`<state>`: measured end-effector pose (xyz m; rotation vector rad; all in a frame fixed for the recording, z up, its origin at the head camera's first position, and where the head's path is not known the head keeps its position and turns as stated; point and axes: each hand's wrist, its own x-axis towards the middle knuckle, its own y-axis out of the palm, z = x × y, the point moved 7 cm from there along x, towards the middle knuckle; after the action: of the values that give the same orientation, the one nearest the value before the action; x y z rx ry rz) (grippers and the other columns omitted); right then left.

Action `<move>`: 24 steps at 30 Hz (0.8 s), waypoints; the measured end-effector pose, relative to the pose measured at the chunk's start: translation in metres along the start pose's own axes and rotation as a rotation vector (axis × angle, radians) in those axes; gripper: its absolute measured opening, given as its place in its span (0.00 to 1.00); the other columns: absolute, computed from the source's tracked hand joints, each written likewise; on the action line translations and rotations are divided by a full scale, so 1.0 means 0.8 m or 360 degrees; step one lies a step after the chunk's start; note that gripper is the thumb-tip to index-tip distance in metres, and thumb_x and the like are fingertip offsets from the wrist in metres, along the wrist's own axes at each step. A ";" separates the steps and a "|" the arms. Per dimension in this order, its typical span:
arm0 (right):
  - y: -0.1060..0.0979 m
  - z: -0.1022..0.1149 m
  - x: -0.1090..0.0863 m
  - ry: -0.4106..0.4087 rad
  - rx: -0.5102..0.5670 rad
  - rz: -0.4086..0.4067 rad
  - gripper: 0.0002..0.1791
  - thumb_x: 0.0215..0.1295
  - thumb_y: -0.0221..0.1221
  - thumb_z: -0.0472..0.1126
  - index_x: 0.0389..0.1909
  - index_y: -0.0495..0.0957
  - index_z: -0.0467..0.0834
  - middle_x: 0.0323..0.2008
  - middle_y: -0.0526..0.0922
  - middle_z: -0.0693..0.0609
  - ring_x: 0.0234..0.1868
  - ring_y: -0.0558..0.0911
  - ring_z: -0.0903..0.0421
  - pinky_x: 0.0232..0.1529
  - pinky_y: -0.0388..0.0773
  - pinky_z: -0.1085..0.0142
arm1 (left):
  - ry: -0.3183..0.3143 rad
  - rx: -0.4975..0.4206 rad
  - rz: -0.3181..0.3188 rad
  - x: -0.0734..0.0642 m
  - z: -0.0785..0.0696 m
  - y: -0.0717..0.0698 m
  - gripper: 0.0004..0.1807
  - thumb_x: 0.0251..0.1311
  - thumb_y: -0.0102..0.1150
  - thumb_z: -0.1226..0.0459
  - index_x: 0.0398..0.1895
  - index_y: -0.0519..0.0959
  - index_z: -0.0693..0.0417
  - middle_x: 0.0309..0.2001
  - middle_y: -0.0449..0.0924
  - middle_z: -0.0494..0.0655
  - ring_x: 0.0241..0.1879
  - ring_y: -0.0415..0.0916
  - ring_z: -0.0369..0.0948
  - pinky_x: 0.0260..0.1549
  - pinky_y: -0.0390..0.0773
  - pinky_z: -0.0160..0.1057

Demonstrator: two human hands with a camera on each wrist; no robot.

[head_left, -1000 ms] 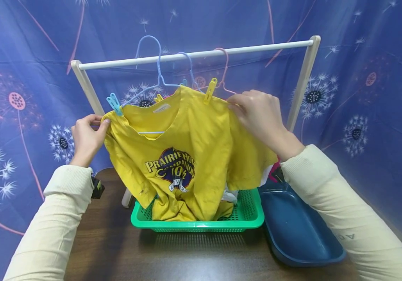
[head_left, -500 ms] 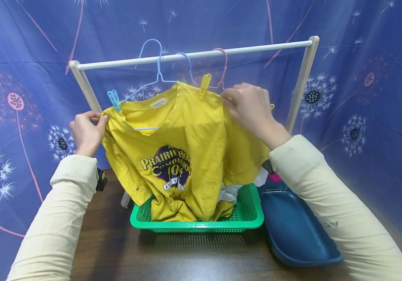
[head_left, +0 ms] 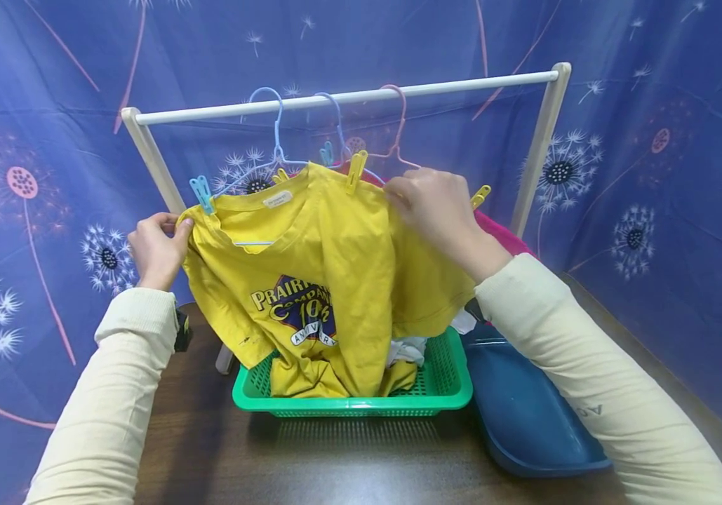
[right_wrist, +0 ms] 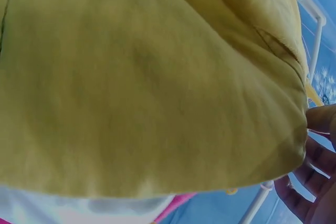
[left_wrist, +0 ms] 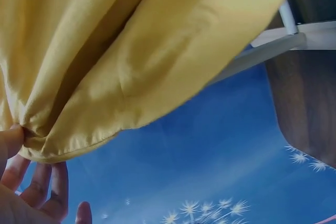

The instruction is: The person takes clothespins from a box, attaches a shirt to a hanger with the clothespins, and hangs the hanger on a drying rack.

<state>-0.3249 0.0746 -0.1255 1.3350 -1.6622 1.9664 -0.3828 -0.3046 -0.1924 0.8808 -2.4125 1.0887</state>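
A yellow printed T-shirt (head_left: 361, 280) hangs on a light blue hanger (head_left: 277, 133), whose hook sits at the white rail (head_left: 462, 87). One blue clothespin (head_left: 201, 193) and one yellow clothespin (head_left: 356, 172) clip its shoulders. My left hand (head_left: 157, 247) pinches the shirt at the left shoulder. In the left wrist view, the left thumb and fingers (left_wrist: 37, 190) gather the cloth into folds. At the opposite shoulder my right hand (head_left: 439, 210) pinches the fabric; its fingertips are partly hidden in the head view. The shirt's lower part drops into a green basket (head_left: 353, 404).
Behind the shirt, a pink hanger (head_left: 400, 126) and another blue hanger (head_left: 338, 119) hang on the rail, with a pink garment (head_left: 502, 235) showing. A white cloth (head_left: 408, 349) lies in the basket. A dark blue tub (head_left: 537, 421) stands to its right.
The shirt's hanger has come down, its hook dropping from well above the rail to about the other hooks' height. My right hand has shifted left with the shirt; both hands keep their pinch.
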 end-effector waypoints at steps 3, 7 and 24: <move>0.006 0.003 -0.005 -0.0040 -0.0001 0.0001 0.08 0.61 0.57 0.41 0.35 0.84 0.46 0.25 0.83 0.49 0.27 0.81 0.50 0.23 0.73 0.58 | -0.0020 -0.0016 -0.0005 -0.004 0.008 0.005 0.21 0.61 0.50 0.53 0.46 0.77 0.60 0.44 0.79 0.60 0.48 0.71 0.56 0.48 0.64 0.52; 0.009 0.004 -0.010 -0.0083 0.0004 -0.0016 0.08 0.62 0.56 0.41 0.35 0.83 0.46 0.25 0.83 0.49 0.27 0.80 0.50 0.21 0.72 0.57 | -0.0051 -0.0062 -0.0026 -0.009 0.013 0.009 0.19 0.61 0.50 0.56 0.49 0.72 0.61 0.46 0.79 0.61 0.48 0.71 0.56 0.50 0.63 0.52; -0.017 -0.025 -0.054 -0.0119 0.0071 -0.0145 0.12 0.61 0.56 0.43 0.39 0.78 0.39 0.32 0.82 0.45 0.33 0.79 0.47 0.30 0.75 0.54 | -0.0056 -0.0027 0.0169 -0.030 0.031 0.025 0.24 0.63 0.43 0.57 0.58 0.62 0.61 0.49 0.76 0.62 0.54 0.67 0.60 0.55 0.53 0.59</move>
<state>-0.3009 0.1122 -0.1479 1.4900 -1.5683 1.9347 -0.3792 -0.3042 -0.2324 0.7808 -2.5192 1.0975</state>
